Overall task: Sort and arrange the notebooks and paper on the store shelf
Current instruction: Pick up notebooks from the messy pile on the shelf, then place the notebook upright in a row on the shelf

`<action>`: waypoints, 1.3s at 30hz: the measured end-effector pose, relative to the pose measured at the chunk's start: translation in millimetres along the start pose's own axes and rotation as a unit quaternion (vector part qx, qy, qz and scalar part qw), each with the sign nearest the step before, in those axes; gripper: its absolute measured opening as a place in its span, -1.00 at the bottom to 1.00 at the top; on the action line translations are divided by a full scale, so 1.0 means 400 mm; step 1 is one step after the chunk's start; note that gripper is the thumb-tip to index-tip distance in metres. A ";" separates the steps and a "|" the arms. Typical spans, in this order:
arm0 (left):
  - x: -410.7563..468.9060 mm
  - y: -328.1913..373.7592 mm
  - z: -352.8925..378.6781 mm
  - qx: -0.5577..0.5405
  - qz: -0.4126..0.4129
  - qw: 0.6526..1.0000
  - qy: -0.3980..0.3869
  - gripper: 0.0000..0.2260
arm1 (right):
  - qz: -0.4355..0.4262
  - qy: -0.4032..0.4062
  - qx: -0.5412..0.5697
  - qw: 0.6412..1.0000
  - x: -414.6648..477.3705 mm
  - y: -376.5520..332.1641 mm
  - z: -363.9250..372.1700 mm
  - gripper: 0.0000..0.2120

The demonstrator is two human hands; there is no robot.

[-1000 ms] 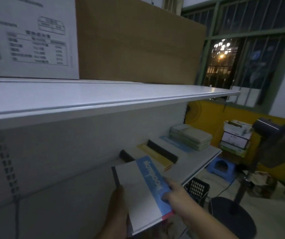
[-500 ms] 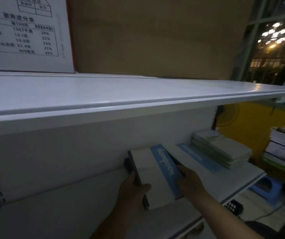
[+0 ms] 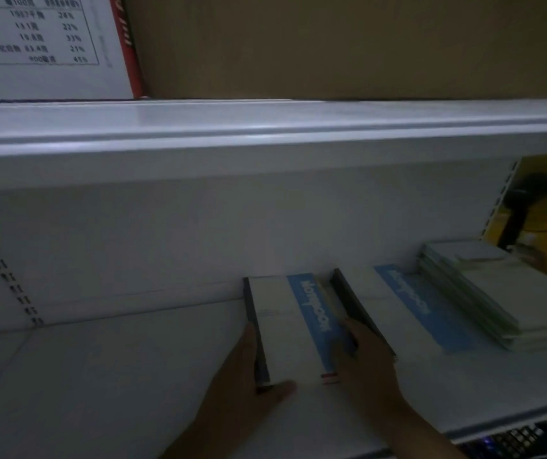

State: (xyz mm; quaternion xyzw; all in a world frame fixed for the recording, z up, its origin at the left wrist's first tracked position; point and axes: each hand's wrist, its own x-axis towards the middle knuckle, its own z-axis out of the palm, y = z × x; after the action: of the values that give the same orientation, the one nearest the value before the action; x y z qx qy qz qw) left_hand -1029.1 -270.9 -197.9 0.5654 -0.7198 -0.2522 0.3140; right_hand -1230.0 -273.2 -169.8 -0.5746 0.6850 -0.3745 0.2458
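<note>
The left fingers [image 3: 248,346] are laid along the dark spine, with the thumb hooked at the near corner. The right fingers [image 3: 356,332] are curled over the opposite long edge. The notebook [image 3: 282,326] is thus clasped between left hand [image 3: 242,389] and right hand [image 3: 368,362]. It is laid flat on the lower shelf [image 3: 99,376], just beside a 2nd notebook [image 3: 408,309] with the same blue band, apparently so that like is squared against like. A stack of pale pads [image 3: 484,293] is kept further right. Overhead, the upper shelf [image 3: 265,127] is loaded with 2 cartons, a brown carton [image 3: 331,44] and a white carton [image 3: 33,44]. The room is dimly lit.
</note>
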 end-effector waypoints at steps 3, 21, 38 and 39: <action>-0.001 0.002 0.005 -0.003 -0.006 1.000 -0.005 -0.03 | -0.009 -0.021 -0.017 1.000 0.012 0.012 -0.002 -0.54; -0.008 0.057 -0.033 -0.033 -0.026 0.995 -0.086 -0.27 | -0.041 -0.043 -0.054 0.997 -0.020 0.007 0.015 -0.47; -0.525 -0.194 -0.927 0.402 -0.197 0.892 0.060 -0.47 | -0.447 -0.267 -0.323 0.790 -0.474 -0.667 0.516 -0.40; -0.585 -0.215 -0.968 0.408 -0.220 0.884 0.051 -0.45 | -0.466 -0.278 -0.322 0.776 -0.515 -0.697 0.569 -0.40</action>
State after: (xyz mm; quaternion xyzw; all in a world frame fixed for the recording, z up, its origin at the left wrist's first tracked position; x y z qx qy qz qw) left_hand -649.0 -66.5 -37.4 0.7996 -0.5990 0.0308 0.0282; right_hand -842.2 -141.9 -103.4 -0.9483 0.3157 -0.0246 0.0215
